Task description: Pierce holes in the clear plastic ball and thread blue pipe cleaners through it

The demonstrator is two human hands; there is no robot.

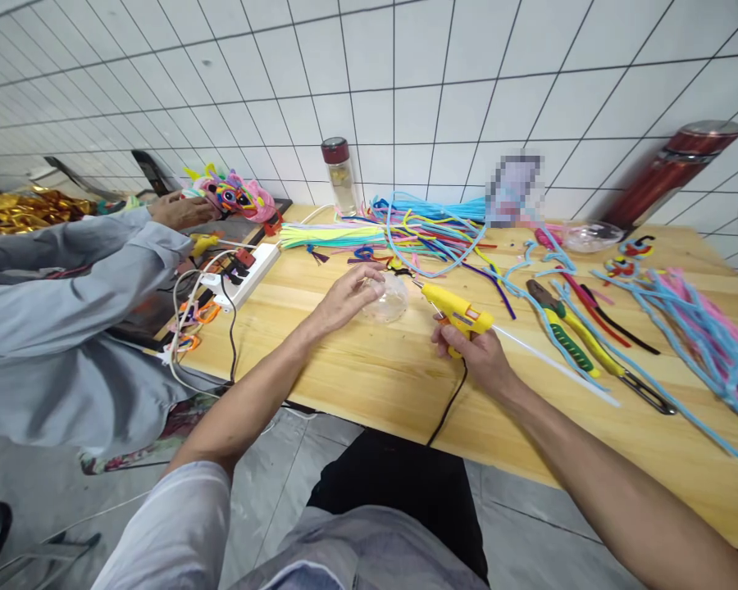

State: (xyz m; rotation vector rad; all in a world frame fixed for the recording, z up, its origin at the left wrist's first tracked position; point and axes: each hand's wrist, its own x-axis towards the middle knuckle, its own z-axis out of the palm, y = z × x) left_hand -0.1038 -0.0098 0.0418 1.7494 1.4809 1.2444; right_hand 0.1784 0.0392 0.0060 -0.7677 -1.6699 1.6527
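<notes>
My right hand (472, 348) is wrapped round the handle of a yellow hot glue gun (461, 310), its nozzle pointing left. A long clear glue stick (557, 365) sticks out of its back. With curved fingers, my left hand (348, 297) holds the left side of a clear plastic dome (389, 301) on the wooden table. The nozzle is close to the dome's right side; whether they touch I cannot tell. Just behind the dome lies a small black and yellow piece (399, 269), partly hidden by a blue pipe cleaner loop.
Bundled pipe cleaners (338, 236) lie at the back, more (707, 344) at the right. Green-yellow pliers (569, 332) rest right of the glue gun. A glass bottle (340, 176) and a red thermos (670, 176) stand by the wall. Left are a power strip (246, 274) and a co-worker's hands (184, 211).
</notes>
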